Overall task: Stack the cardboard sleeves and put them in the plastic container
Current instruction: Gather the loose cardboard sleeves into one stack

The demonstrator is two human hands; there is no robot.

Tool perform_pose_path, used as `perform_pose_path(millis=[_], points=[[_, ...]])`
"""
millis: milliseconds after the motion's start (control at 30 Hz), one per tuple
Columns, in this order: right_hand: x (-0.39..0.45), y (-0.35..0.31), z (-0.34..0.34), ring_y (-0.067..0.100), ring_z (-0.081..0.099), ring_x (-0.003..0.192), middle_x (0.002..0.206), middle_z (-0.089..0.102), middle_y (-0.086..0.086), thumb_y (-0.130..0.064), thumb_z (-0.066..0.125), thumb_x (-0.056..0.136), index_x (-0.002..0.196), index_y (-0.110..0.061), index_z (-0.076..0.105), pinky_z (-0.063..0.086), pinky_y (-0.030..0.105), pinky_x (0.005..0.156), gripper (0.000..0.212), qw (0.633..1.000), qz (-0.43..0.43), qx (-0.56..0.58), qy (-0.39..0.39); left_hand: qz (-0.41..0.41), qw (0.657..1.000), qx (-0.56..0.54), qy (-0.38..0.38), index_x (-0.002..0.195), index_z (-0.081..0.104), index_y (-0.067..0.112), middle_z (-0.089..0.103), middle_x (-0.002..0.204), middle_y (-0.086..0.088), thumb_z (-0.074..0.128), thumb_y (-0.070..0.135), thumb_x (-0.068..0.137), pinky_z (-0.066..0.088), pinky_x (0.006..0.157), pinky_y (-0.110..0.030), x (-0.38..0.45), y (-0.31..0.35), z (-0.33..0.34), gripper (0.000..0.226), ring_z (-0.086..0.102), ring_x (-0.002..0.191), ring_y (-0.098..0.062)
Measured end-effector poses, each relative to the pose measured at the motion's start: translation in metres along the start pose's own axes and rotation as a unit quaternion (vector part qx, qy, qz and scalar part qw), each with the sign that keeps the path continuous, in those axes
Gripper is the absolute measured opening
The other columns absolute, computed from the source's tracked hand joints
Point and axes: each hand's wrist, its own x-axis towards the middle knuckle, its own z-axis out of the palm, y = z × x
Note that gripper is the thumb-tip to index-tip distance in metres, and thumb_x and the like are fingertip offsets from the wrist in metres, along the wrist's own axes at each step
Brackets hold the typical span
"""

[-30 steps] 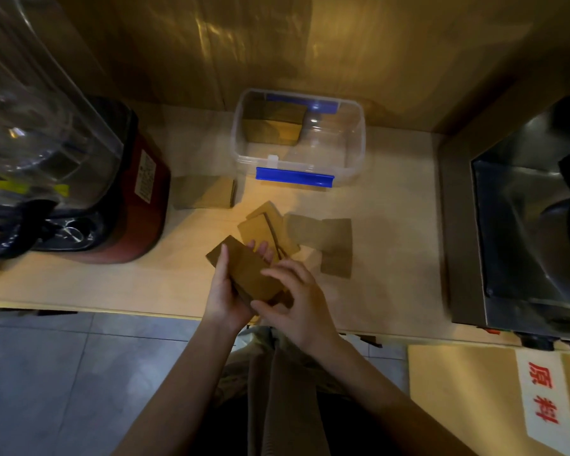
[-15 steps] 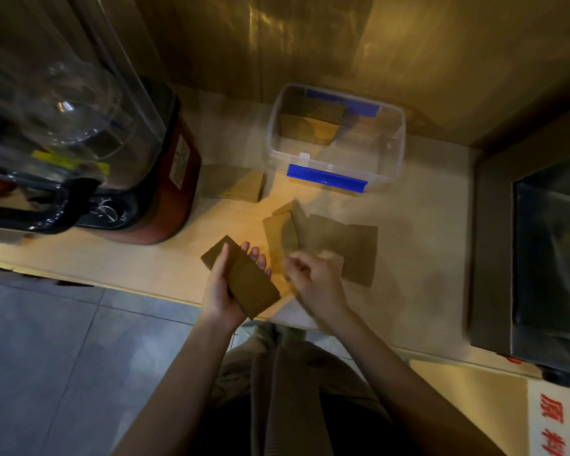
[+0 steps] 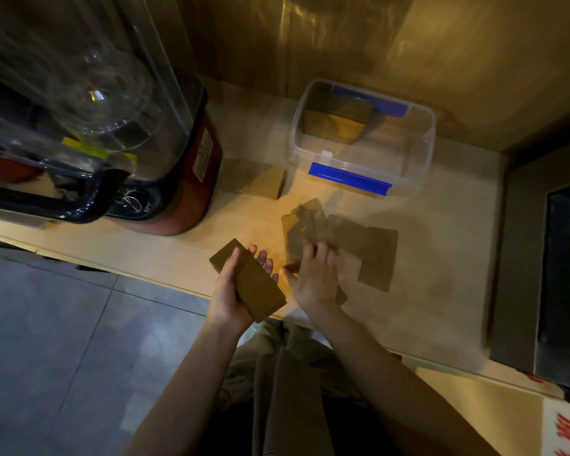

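Clear plastic container (image 3: 418, 166), blue latches: brown cardboard sleeves (image 3: 334, 121) stacked inside, upper centre.
Left hand (image 3: 231, 291) grips brown sleeve stack (image 3: 249, 281); right hand (image 3: 313, 278) spread flat on loose sleeves (image 3: 359, 240).

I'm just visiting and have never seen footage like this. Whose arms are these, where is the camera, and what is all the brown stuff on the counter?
There is no machine here: a person works with bare hands, and the camera sits on their head, looking down, so the arms enter from the bottom of the picture. The left hand grips a neat stack of sleeves, flat brown cardboard pieces. The right hand is pressed down on the loose sleeves scattered on the counter, seemingly to pick one up; whether it grips one is hard to tell. Behind them stands a clear plastic container with blue clips, already holding some sleeves. Another small pile lies just left of it. At far left is a blender, and at right a dark metal appliance.
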Motion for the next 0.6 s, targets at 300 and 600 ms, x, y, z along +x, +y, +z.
perform_pose_path(millis=[300,600], points=[[-0.001,0.016,-0.024,0.028,0.036,0.12,0.131,0.042,0.012,-0.037,0.064,0.077,0.136,-0.015,0.032,0.036,0.036,0.093,0.071,0.989,-0.029,0.143,0.006,-0.022,1.0,0.017,-0.004,0.091,0.063,0.021,0.069,0.083,0.003,0.078,0.042,0.052,0.051,0.078,-0.028,0.006,-0.004,0.008,0.047,0.065,0.076,-0.011],[0.008,0.076,-0.053,0.031,0.038,0.119,0.131,0.052,0.013,-0.03,0.069,0.074,0.132,-0.01,0.04,0.039,0.041,0.094,0.068,0.979,0.044,0.191,0.05,-0.065,0.997,0.031,0.03,0.094,0.063,0.02,0.07,0.082,0.002,0.061,0.041,0.07,0.044,0.084,-0.032,0.013,-0.013,0.023,0.032,0.066,0.075,-0.012]])
